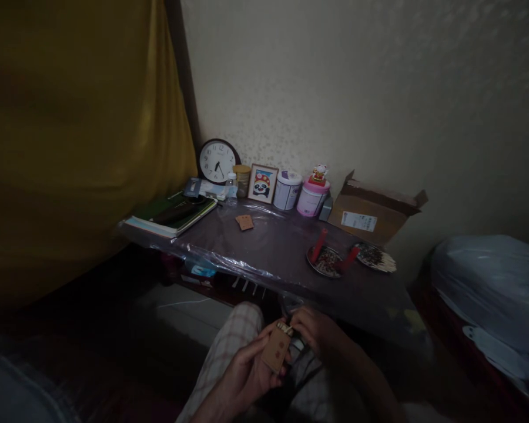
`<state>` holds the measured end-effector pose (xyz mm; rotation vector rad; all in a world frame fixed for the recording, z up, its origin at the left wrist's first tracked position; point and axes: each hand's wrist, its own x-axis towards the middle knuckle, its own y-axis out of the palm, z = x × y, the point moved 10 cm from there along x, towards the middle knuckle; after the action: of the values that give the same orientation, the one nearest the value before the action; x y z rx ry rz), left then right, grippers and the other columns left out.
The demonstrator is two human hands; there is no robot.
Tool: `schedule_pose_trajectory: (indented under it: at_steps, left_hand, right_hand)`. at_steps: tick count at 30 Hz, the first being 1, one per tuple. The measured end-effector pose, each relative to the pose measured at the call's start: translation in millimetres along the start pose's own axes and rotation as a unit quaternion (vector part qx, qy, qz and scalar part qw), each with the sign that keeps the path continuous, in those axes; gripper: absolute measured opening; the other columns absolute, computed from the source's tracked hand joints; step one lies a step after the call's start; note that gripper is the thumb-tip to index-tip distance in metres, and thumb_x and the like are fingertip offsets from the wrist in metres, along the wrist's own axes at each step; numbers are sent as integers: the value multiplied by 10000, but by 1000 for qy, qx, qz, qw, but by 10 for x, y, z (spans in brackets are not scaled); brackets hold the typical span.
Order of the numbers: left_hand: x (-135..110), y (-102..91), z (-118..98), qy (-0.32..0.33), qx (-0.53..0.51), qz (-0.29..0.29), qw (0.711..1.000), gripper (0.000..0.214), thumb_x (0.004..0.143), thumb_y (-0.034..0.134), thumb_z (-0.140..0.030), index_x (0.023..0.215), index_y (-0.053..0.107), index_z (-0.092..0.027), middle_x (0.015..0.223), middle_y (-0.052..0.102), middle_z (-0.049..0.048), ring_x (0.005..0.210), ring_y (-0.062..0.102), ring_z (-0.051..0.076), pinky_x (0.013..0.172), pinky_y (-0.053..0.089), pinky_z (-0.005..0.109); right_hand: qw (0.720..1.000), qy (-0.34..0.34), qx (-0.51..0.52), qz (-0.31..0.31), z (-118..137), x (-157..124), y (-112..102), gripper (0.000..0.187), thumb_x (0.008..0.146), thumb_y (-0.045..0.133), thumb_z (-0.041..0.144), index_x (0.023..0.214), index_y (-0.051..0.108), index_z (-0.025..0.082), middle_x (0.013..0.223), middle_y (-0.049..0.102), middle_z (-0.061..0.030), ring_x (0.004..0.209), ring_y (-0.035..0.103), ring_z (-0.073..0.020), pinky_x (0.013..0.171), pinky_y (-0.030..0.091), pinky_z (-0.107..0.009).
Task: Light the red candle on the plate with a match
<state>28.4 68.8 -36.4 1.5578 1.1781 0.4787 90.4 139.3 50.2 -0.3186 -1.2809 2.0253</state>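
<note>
My left hand (251, 367) is closed around a small brown matchbox (275, 351) with dark printed marks, held tilted above my lap. Pale match ends (284, 328) show at its open upper end. There my right hand (315, 329) pinches with its fingertips, seemingly on one match; the fingers partly hide it. Past my hands, on the table (273, 247) covered in clear plastic, a red candle (319, 244) stands on a round plate (326, 271) with dark specks. A second red candle (349, 258) leans at that plate's right edge.
Pale sticks lie on another plate (370, 256). Flat brown pieces (245, 222) rest mid-table. Along the wall are a clock (218, 161), a framed panda picture (263, 184), a white tin (287, 191), a pink tin (311, 200) and a cardboard box (370, 211). Books (171, 217) lie left.
</note>
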Motion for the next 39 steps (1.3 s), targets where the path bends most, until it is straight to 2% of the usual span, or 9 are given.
schedule_pose_trajectory:
  at_steps: [4, 10, 13, 17, 24, 28, 31, 36, 39]
  left_hand:
    - [21, 2, -28, 9, -4, 5, 1000, 420, 882, 469, -265, 1300, 500, -233, 817, 745, 80, 634, 662, 148, 586, 445, 245]
    - [48, 49, -75, 25, 7, 29, 999, 441, 898, 443, -262, 1338, 453, -250, 871, 731, 76, 676, 666, 150, 618, 454, 253]
    - [55, 36, -70, 27, 16, 29, 999, 490, 893, 453, -273, 1378, 398, -245, 889, 725, 80, 689, 666, 161, 610, 446, 257]
    - [69, 8, -44, 20, 15, 33, 999, 568, 880, 474, -278, 1422, 313, -225, 896, 726, 88, 688, 663, 168, 614, 440, 266]
    - [80, -6, -56, 26, 28, 37, 999, 603, 882, 445, -274, 1445, 232, -227, 858, 729, 83, 680, 667, 169, 606, 437, 272]
    - [69, 4, -69, 23, 31, 32, 999, 627, 881, 454, -282, 1454, 203, -241, 876, 731, 72, 703, 666, 172, 626, 432, 283]
    - [61, 15, -85, 26, 35, 27, 999, 633, 871, 481, -289, 1450, 228, -241, 888, 730, 68, 727, 665, 177, 641, 435, 293]
    - [63, 22, -115, 43, 30, 28, 998, 548, 849, 517, -271, 1381, 385, -255, 933, 709, 54, 779, 659, 181, 631, 457, 288]
    - [64, 19, -126, 47, 25, 31, 998, 500, 870, 481, -265, 1365, 411, -256, 923, 711, 61, 762, 660, 177, 625, 467, 283]
  right_hand:
    - [987, 70, 140, -30, -135, -27, -20, 143, 879, 504, 242, 888, 647, 238, 873, 700, -27, 817, 656, -177, 764, 512, -300]
    - [904, 227, 342, -116, -429, -135, 134, 135, 763, 614, 341, 802, 651, 216, 745, 687, -4, 678, 661, -177, 658, 532, -295]
    - [868, 251, 414, -108, -425, -143, 287, 144, 715, 663, 345, 692, 639, 205, 593, 617, 32, 581, 601, -146, 590, 499, -260]
    - [802, 274, 515, -132, -412, -173, 365, 204, 708, 671, 401, 645, 628, 212, 610, 623, 17, 568, 594, -141, 582, 509, -261]
    - [780, 261, 533, -200, -463, -195, 132, 246, 686, 687, 451, 583, 607, 243, 674, 663, -4, 593, 604, -150, 599, 538, -269]
    - [747, 269, 544, -270, -433, -286, -6, 253, 637, 760, 428, 610, 610, 225, 712, 678, -7, 653, 640, -162, 640, 548, -274]
    - [766, 274, 509, -280, -276, -308, -137, 223, 653, 761, 398, 663, 628, 219, 750, 691, -8, 730, 668, -189, 694, 550, -290]
    - [860, 259, 377, -226, 12, -221, -376, 194, 740, 653, 394, 636, 648, 230, 728, 698, -1, 666, 662, -162, 695, 555, -264]
    - [876, 263, 335, -226, 5, -220, -407, 184, 747, 627, 360, 610, 639, 238, 681, 683, 10, 631, 657, -153, 644, 546, -237]
